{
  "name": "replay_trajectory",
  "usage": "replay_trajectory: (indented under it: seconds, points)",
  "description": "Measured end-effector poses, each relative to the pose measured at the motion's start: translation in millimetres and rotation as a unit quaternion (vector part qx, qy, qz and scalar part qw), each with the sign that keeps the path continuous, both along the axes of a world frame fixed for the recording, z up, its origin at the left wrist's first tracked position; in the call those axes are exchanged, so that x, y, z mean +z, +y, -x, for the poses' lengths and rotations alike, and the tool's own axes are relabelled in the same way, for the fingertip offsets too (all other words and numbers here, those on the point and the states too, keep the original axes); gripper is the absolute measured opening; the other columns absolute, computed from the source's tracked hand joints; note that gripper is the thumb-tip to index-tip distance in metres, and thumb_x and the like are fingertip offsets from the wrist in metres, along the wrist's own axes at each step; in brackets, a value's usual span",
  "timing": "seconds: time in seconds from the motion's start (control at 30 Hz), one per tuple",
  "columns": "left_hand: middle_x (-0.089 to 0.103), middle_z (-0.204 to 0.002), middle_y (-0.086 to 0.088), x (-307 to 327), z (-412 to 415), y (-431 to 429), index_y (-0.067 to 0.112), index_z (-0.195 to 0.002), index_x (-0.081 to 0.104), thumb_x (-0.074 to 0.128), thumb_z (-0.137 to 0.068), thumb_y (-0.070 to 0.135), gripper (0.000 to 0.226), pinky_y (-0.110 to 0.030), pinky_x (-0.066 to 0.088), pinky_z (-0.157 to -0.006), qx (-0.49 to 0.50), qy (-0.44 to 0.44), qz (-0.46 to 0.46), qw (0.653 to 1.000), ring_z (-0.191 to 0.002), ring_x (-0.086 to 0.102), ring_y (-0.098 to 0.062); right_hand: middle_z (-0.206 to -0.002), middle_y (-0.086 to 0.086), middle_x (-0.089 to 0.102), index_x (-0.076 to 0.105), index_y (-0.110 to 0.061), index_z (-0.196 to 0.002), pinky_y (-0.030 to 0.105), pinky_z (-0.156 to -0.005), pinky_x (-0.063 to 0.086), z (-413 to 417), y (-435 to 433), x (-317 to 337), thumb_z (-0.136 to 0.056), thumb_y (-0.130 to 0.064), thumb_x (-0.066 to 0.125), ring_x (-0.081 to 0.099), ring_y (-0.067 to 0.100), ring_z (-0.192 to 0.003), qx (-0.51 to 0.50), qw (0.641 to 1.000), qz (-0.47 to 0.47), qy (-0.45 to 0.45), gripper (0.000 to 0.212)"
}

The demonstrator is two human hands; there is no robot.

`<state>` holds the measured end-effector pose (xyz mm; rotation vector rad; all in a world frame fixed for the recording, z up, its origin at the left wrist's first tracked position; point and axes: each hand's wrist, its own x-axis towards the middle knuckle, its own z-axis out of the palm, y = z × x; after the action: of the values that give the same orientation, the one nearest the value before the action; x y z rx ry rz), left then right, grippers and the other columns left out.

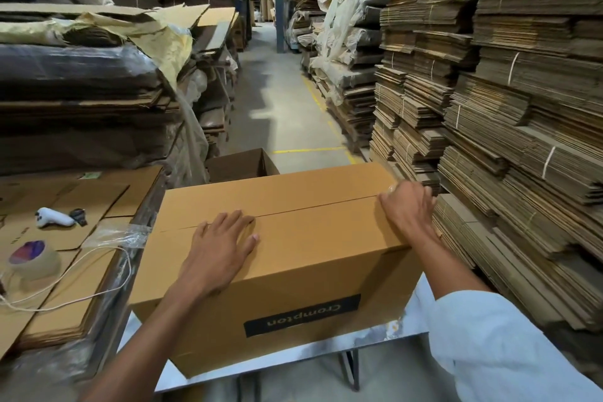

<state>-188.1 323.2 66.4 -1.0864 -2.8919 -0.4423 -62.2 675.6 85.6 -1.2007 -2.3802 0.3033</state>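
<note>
We are pressing the left hand [222, 245], fingers flat, on the box [310, 248] on the worktop [412, 326] to hold its flaps closed. The right hand [408, 206] is gripping the box end, steadying it.

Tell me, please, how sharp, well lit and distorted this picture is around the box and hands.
Head view: the box and left hand are sharp and evenly lit; the right hand is slightly blurred; the wide lens bows the cardboard stacks at the right.
</note>
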Motion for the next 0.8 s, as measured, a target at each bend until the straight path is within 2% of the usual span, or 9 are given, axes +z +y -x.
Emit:
replay_trajectory:
  seconds: [0.03,0.1,0.2,0.3,0.4,0.47,0.53,0.67,0.8]
  points:
    - [0.023,-0.166,0.008,-0.3,-0.1,-0.7,0.038,-0.154,0.032,0.025,-0.103,0.058,0.055,-0.047,0.010,-0.125,-0.001,-0.001,0.001,1.000,-0.155,0.013,-0.016,-0.092,0.008,0.067,0.065,-0.012,-0.083,0.046,-0.091,0.046,2.6,-2.2,1.1,-0.091,-0.040,0.070,0.059,0.031,-0.100,0.000,1.000,0.003,0.003,0.030]
    - [0.022,-0.167,0.008,-0.9,-1.6,-1.5,0.038,-0.154,0.031,0.024,-0.104,0.058,0.055,-0.047,0.010,-0.125,0.000,-0.001,0.003,1.000,-0.155,0.013,-0.016,-0.081,0.007,0.066,0.054,-0.014,-0.070,0.047,-0.085,0.052,6.2,-6.6,4.0,-0.092,-0.029,0.068,0.063,0.031,-0.089,-0.003,1.000,0.014,0.000,0.030]
    - [0.021,-0.167,0.008,-1.0,-3.9,-3.2,0.038,-0.155,0.030,0.024,-0.103,0.059,0.055,-0.047,0.009,-0.126,-0.001,-0.005,-0.003,1.000,-0.155,0.011,-0.015,-0.076,0.009,0.061,0.046,-0.014,-0.068,0.040,-0.069,0.058,9.9,-7.5,10.7,-0.093,-0.016,0.065,0.063,0.028,-0.076,-0.008,0.999,0.041,-0.016,0.032]
    - [0.020,-0.167,0.009,-0.8,-4.8,-4.0,0.039,-0.155,0.029,0.024,-0.103,0.059,0.056,-0.046,0.008,-0.126,-0.004,-0.008,-0.005,1.000,-0.155,0.010,-0.014,-0.071,0.003,0.051,0.046,-0.014,-0.069,0.033,-0.059,0.050,12.1,-6.3,18.5,-0.095,-0.011,0.066,0.058,0.025,-0.073,0.006,0.998,0.051,-0.036,0.033]
    - [0.019,-0.167,0.010,-0.6,-2.6,-4.2,0.039,-0.155,0.028,0.024,-0.103,0.060,0.056,-0.046,0.007,-0.126,-0.001,-0.012,-0.008,1.000,-0.155,0.010,-0.014,-0.072,0.005,0.058,0.052,-0.011,-0.073,0.026,-0.048,0.042,6.8,14.7,25.9,-0.095,-0.010,0.067,0.058,0.018,-0.064,0.031,0.995,0.090,-0.033,0.026]
    - [0.019,-0.167,0.011,-1.5,-0.7,-3.5,0.039,-0.155,0.028,0.024,-0.103,0.061,0.057,-0.045,0.008,-0.126,0.001,-0.012,-0.009,1.000,-0.155,0.010,-0.014,-0.074,0.008,0.063,0.059,-0.006,-0.079,0.023,-0.043,0.037,-7.0,41.2,34.6,-0.096,-0.008,0.064,0.054,0.014,-0.054,0.004,0.994,0.102,-0.025,0.018]
    - [0.019,-0.167,0.011,-2.9,-0.2,-2.4,0.040,-0.155,0.029,0.024,-0.102,0.061,0.057,-0.045,0.008,-0.126,-0.002,-0.011,-0.010,1.000,-0.155,0.011,-0.013,-0.079,0.010,0.065,0.063,-0.003,-0.087,0.022,-0.042,0.033,-24.8,69.3,39.7,-0.098,-0.007,0.059,0.049,0.013,-0.051,-0.005,0.995,0.097,-0.026,0.012]
    - [0.019,-0.167,0.011,-4.6,-1.9,-0.8,0.040,-0.154,0.030,0.023,-0.102,0.062,0.058,-0.045,0.009,-0.126,-0.011,-0.006,-0.010,1.000,-0.155,0.011,-0.012,-0.088,0.010,0.067,0.071,-0.009,-0.091,0.025,-0.050,0.046,-49.9,98.5,28.2,-0.097,-0.007,0.062,0.061,0.015,-0.064,0.018,0.995,0.093,-0.039,0.010]
    - [0.020,-0.166,0.011,-4.3,-2.5,-0.9,0.039,-0.154,0.031,0.023,-0.101,0.062,0.059,-0.046,0.008,-0.126,-0.008,-0.010,-0.016,1.000,-0.155,0.011,-0.012,-0.084,0.001,0.058,0.071,-0.012,-0.097,0.023,-0.054,0.041,-50.4,103.3,9.1,-0.097,-0.008,0.063,0.054,0.008,-0.072,0.023,0.995,0.099,-0.005,0.009]
